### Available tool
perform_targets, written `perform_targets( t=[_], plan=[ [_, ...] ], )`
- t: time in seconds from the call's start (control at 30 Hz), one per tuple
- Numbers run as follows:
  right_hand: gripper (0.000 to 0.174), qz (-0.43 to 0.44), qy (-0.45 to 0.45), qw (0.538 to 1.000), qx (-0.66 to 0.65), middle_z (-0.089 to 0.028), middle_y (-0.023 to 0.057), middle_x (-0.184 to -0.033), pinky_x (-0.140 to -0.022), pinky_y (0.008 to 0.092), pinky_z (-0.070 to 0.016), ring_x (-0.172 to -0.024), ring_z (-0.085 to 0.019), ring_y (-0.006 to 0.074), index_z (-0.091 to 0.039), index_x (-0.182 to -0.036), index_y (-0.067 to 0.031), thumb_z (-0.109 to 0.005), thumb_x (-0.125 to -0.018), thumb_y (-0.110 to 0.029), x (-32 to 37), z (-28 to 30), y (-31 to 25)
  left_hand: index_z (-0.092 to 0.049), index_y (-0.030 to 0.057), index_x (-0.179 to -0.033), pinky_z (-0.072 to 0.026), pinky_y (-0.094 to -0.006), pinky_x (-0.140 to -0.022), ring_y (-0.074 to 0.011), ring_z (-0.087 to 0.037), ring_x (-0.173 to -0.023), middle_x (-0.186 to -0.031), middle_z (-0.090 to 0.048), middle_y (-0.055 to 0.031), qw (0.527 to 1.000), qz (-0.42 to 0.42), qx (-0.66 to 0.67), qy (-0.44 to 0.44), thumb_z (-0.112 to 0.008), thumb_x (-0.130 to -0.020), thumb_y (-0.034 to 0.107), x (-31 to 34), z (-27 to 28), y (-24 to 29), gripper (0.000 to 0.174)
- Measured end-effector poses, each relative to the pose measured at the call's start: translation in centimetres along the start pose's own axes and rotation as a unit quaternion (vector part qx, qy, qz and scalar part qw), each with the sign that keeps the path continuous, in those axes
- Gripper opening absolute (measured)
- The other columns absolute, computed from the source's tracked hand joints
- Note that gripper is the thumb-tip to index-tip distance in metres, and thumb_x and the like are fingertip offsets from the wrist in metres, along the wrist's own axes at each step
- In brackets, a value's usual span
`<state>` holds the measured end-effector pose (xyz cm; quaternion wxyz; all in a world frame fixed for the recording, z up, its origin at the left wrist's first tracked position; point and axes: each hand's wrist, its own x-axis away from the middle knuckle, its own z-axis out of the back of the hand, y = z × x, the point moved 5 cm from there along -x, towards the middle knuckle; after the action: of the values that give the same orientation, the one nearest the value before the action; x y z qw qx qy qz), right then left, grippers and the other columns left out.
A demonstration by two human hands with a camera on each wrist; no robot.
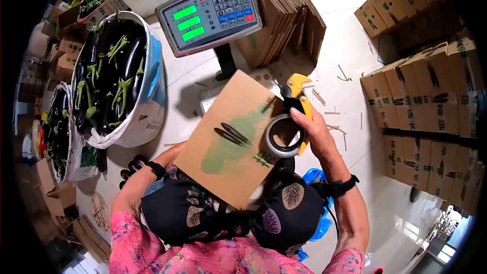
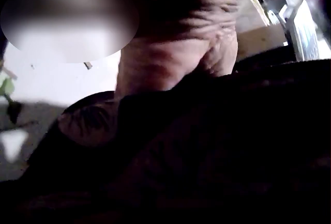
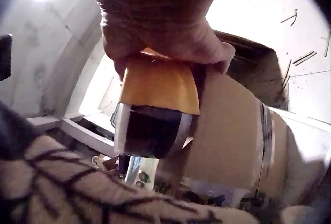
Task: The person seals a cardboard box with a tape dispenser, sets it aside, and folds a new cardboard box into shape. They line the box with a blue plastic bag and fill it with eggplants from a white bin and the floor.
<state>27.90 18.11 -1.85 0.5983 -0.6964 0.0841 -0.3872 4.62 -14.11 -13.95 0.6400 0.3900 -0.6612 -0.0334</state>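
A brown carton [image 1: 223, 160] with a green print and two dark eggplant shapes stands tilted in front of the lap, overlapping the scale's platform in the head view. My right hand [image 1: 317, 132] grips a yellow and black tape dispenser [image 1: 292, 102] at the carton's right side. Its wide tape roll [image 1: 271, 147] overlaps the carton's right edge. In the right wrist view, the dispenser's yellow part [image 3: 160, 85] lies under the palm, close beside the carton [image 3: 227, 126]. My left hand [image 1: 174, 155] is at the carton's left edge, its fingers hidden behind it.
A scale display [image 1: 208, 16] with green readouts stands ahead, beside stacked flat cardboard [image 1: 289, 15]. Eggplants fill a white bucket [image 1: 134, 127] on the left. Printed cartons [image 1: 426, 96] are stacked on the right. Thin scraps [image 1: 332, 113] lie on the floor.
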Motion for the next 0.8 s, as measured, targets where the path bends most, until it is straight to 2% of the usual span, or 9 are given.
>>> perform_targets(
  t=[0.13, 0.27, 0.33, 0.37, 0.4, 0.5, 0.57, 0.67, 0.8],
  plan=[
    [0.043, -0.023, -0.03, 0.997, -0.069, -0.056, -0.0023, -0.092, -0.075, 0.0227, -0.0417, -0.084, -0.05, 0.008, -0.059, -0.109, -0.0031, -0.066, -0.09, -0.041, -1.4, -1.4, -1.2, -0.058, 0.0003, -0.129, -0.0538, -0.0315, -0.082, -0.014, -0.064, -0.097, -0.115, -0.066, -0.0082, 0.992, -0.072, 0.09, 0.052, -0.055, -0.1, 0.035, 0.8, 1.8, 1.8, 0.045],
    [0.041, -0.005, -0.007, 0.987, -0.159, -0.064, 0.0016, -0.103, -0.082, 0.0258, -0.0492, -0.092, -0.061, 0.0115, -0.058, -0.119, -0.0024, -0.062, -0.094, -0.035, -0.2, 1.6, -1.4, -0.064, 0.0016, -0.12, -0.0531, -0.0307, -0.077, -0.0149, -0.065, -0.084, -0.098, -0.07, -0.0083, 0.992, -0.095, -0.033, 0.071, -0.057, -0.097, 0.037, -1.6, 4.5, 9.2, 0.043],
    [0.052, 0.007, 0.063, 0.96, -0.274, -0.069, 0.0114, -0.105, -0.084, 0.036, -0.0578, -0.094, -0.069, 0.0206, -0.055, -0.126, -0.0006, -0.063, -0.093, -0.04, 2.2, 4.2, -1.5, -0.064, 0.0018, -0.118, -0.05, -0.029, -0.081, -0.015, -0.061, -0.088, -0.099, -0.067, -0.0076, 0.966, -0.197, -0.141, 0.089, -0.058, -0.095, 0.037, -0.4, 3.4, 14.5, 0.042],
    [0.063, 0.012, 0.046, 0.948, -0.316, -0.066, 0.0182, -0.117, -0.09, 0.0421, -0.0571, -0.103, -0.068, 0.0261, -0.051, -0.132, 0.0026, -0.058, -0.093, -0.047, 3.4, 6.0, -0.6, -0.062, 0.0014, -0.12, -0.0487, -0.0287, -0.083, -0.0153, -0.06, -0.091, -0.102, -0.066, -0.008, 0.956, -0.247, -0.114, 0.106, -0.059, -0.094, 0.036, -0.2, 2.3, 15.9, 0.043],
    [0.071, -0.002, -0.048, 0.907, -0.419, -0.052, 0.0306, -0.134, -0.106, 0.0468, -0.046, -0.123, -0.056, 0.0366, -0.038, -0.142, 0.004, -0.05, -0.096, -0.048, 4.9, 5.3, -1.4, -0.061, 0.001, -0.122, -0.0474, -0.0283, -0.085, -0.0157, -0.059, -0.093, -0.104, -0.065, -0.0084, 0.944, -0.295, -0.089, 0.121, -0.059, -0.094, 0.036, -0.3, 0.8, 17.1, 0.045],
    [0.083, 0.032, -0.021, 0.912, -0.408, -0.044, 0.0394, -0.136, -0.111, 0.0524, -0.0388, -0.129, -0.046, 0.0497, -0.031, -0.146, 0.004, -0.049, -0.093, -0.058, 8.1, 5.3, -1.5, -0.051, 0.0021, -0.132, -0.0418, -0.0293, -0.096, -0.0173, -0.053, -0.108, -0.118, -0.058, -0.0102, 0.928, -0.328, -0.089, 0.155, -0.056, -0.096, 0.036, 0.4, -4.0, 18.4, 0.05],
    [0.081, 0.016, -0.001, 0.925, -0.38, -0.048, 0.0359, -0.136, -0.11, 0.051, -0.0404, -0.128, -0.049, 0.0447, -0.033, -0.144, 0.0059, -0.054, -0.093, -0.053, 9.3, 4.9, -0.6, -0.052, 0.0036, -0.131, -0.0411, -0.0298, -0.097, -0.0157, -0.052, -0.108, -0.117, -0.058, -0.0086, 0.904, -0.363, -0.149, 0.172, -0.053, -0.099, 0.039, -0.6, -4.3, 17.7, 0.048],
    [0.07, 0.026, 0.001, 0.938, -0.347, -0.056, 0.0261, -0.132, -0.107, 0.0464, -0.0448, -0.121, -0.058, 0.0333, -0.04, -0.14, 0.0056, -0.056, -0.095, -0.044, 8.9, 5.6, 1.3, -0.053, 0.003, -0.13, -0.0413, -0.0313, -0.097, -0.0162, -0.053, -0.109, -0.117, -0.06, -0.011, 0.923, -0.311, -0.178, 0.142, -0.051, -0.1, 0.044, -1.5, -5.5, 17.5, 0.051],
    [0.059, 0.005, 0.062, 0.965, -0.255, -0.064, 0.0154, -0.119, -0.097, 0.0395, -0.0517, -0.109, -0.064, 0.0241, -0.048, -0.134, 0.0021, -0.061, -0.093, -0.038, 9.0, 7.1, 1.3, -0.051, 0.001, -0.128, -0.0416, -0.0369, -0.099, -0.031, -0.056, -0.111, -0.115, -0.059, -0.0192, 0.886, -0.348, -0.242, 0.188, -0.044, -0.102, 0.042, 0.0, -8.2, 18.6, 0.05]
  ],
)
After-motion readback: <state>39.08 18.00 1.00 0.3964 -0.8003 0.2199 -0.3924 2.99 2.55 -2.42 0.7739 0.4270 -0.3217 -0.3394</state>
